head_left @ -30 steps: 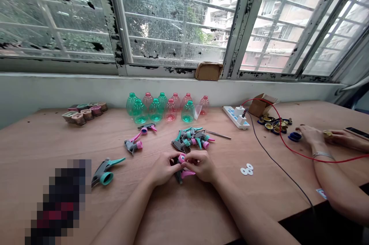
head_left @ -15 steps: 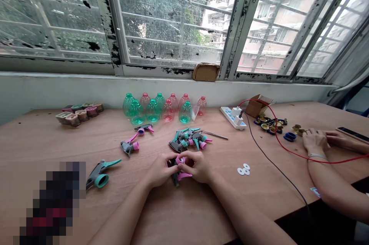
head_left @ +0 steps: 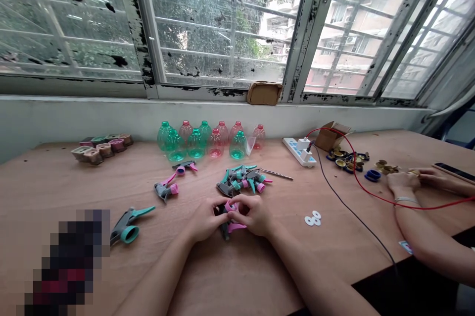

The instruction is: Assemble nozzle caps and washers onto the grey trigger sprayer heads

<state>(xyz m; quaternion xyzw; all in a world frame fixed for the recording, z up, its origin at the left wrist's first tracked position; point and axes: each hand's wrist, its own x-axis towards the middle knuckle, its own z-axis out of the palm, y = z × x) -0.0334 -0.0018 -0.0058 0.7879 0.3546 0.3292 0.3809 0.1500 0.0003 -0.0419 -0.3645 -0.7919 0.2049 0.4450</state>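
On the worktop (head_left: 237,276) I see a row of plastic bottles (head_left: 196,143) behind the pile of trigger sprayer heads (head_left: 241,181), a power strip (head_left: 299,151) to the right of this pile, and small washers (head_left: 312,218) in front of that strip.

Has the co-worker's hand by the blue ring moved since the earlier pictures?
Yes: the co-worker's hand has shifted right and slightly toward the table's near edge, leaving a wider gap from the blue ring.
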